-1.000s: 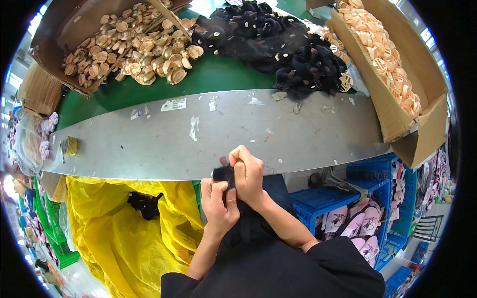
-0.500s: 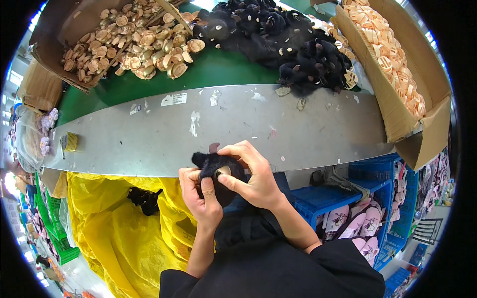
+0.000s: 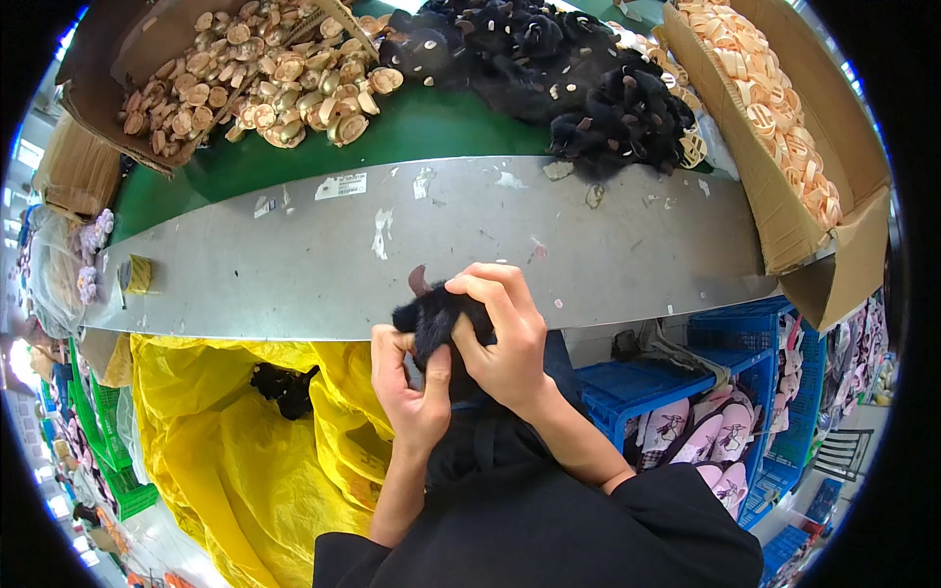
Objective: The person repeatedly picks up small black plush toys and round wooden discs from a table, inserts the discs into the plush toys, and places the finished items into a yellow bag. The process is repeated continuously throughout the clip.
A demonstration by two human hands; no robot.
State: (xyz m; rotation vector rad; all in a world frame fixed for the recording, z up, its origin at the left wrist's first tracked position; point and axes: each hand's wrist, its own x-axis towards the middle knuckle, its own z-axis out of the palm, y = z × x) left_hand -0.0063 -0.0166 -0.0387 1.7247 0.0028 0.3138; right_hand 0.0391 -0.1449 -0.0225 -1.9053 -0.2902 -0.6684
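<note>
Close to the near edge of the metal tabletop, I hold a small black plush piece with a brownish ear-like tab sticking up from it. My left hand grips its left side, with the thumb pressed on the near face. My right hand pinches the right side, fingers on top and thumb pushed against the fur. Whatever lies inside the piece is hidden now by fur and fingers. Farther back lies a heap of similar black plush pieces, some with brownish tabs and small pale bits on them.
At the far left, a cardboard box spills gold and beige plastic shells. Another carton at right holds peach-coloured plastic parts. A yellow bag with black pieces inside hangs below left. Blue crates with pink slippers stand right.
The beige-gold rounded part seen under my right thumb has gone from sight beneath the black fur. Both hands have shifted slightly right with the plush piece.
</note>
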